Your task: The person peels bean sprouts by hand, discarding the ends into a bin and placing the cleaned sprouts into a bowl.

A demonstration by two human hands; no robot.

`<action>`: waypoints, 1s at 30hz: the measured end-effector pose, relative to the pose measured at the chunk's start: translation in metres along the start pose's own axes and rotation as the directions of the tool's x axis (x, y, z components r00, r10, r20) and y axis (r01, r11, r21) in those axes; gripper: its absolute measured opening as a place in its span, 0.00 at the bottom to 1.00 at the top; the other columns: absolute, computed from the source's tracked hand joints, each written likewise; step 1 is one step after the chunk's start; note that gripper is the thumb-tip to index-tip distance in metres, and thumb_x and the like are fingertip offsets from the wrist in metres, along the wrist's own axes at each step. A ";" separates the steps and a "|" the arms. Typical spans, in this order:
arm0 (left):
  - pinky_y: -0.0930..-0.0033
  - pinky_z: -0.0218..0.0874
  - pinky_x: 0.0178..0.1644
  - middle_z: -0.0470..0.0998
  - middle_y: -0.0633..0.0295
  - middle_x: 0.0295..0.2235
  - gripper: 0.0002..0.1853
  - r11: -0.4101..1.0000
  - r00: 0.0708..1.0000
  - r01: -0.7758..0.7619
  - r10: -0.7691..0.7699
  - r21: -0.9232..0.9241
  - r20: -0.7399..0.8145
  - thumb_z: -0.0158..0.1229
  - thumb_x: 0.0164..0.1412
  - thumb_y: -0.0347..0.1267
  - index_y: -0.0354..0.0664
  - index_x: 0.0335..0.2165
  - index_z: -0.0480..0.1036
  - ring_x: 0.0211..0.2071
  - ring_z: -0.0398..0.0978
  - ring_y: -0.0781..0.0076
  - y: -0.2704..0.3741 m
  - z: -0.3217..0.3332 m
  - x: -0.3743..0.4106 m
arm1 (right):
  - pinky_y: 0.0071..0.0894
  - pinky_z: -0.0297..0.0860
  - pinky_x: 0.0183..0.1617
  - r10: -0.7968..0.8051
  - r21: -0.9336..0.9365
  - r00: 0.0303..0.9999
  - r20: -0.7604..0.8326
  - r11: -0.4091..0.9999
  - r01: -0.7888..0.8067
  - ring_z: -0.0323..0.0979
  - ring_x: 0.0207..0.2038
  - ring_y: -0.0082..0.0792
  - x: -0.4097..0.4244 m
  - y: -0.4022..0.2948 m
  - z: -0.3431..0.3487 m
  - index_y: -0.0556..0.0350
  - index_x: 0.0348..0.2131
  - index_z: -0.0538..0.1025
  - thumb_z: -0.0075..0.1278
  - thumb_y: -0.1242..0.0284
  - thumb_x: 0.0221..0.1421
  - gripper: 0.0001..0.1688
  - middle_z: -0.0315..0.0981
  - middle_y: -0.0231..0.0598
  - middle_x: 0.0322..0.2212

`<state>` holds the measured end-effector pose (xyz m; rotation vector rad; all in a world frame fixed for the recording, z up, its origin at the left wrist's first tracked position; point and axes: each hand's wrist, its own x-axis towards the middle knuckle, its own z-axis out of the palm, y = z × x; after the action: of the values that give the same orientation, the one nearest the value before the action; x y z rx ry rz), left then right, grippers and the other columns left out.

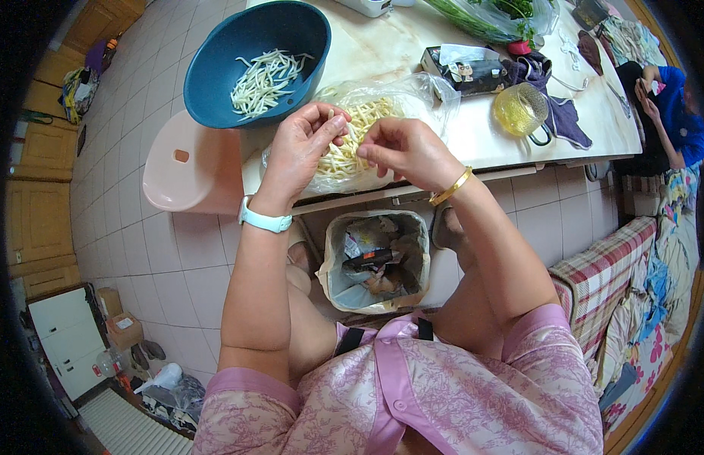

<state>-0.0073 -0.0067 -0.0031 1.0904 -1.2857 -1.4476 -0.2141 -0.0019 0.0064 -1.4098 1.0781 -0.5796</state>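
Observation:
My left hand pinches a pale bean sprout between thumb and fingertips. Close beside it, my right hand has its thumb near its bent fingers; whether anything small is between them I cannot tell. Both hands hover over a heap of bean sprouts on a clear plastic bag at the table's near edge. White sprouts lie in the bottom of a blue plastic basin to the left.
The basin overhangs a pink plastic stool. A lined trash bin stands between my legs. On the table are a tissue box, a glass mug of yellow liquid and bagged greens. A seated person is at right.

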 end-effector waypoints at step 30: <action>0.80 0.63 0.31 0.79 0.62 0.33 0.11 0.985 0.985 0.167 -0.166 0.030 -0.050 0.47 0.73 0.36 0.42 0.38 0.71 0.29 0.74 0.80 -0.001 -0.013 0.002 | 0.46 0.74 0.39 -0.028 -0.543 0.855 0.517 0.762 0.354 0.78 0.31 0.51 -0.025 0.018 0.052 0.54 0.28 0.81 0.61 0.66 0.46 0.11 0.80 0.47 0.26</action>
<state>0.0053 -0.0115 -0.0053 1.2730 -1.2130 -1.5177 -0.1855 0.0474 -0.0134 -2.1374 0.7269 0.0353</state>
